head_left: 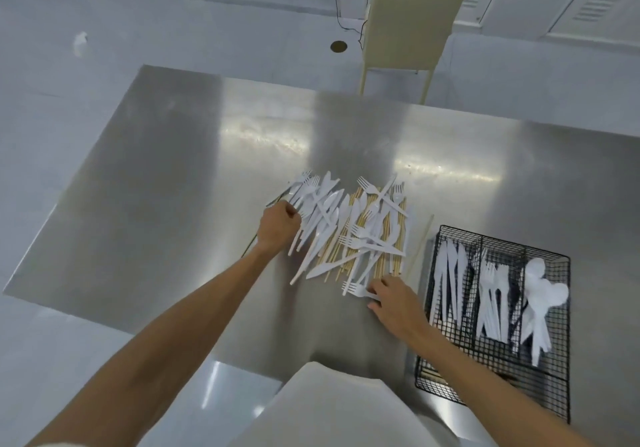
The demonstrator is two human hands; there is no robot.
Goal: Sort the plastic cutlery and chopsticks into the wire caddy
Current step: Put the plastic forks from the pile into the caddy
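Note:
A heap of white plastic cutlery (pixel 332 224) lies over wooden chopsticks (pixel 391 238) in the middle of the steel table (pixel 173 169). My left hand (pixel 278 224) is at the heap's left edge, fingers curled round white utensils there. My right hand (pixel 394 299) rests at the heap's near edge and pinches a white fork (pixel 356 290). The black wire caddy (pixel 561 394) sits at the right, holding knives (pixel 450 280), forks (pixel 493 301) and spoons (pixel 542 294) in separate compartments.
One loose chopstick (pixel 420 244) lies between the heap and the caddy. A beige stand (pixel 412 16) rises beyond the table's far edge. The table's near edge runs just in front of my body.

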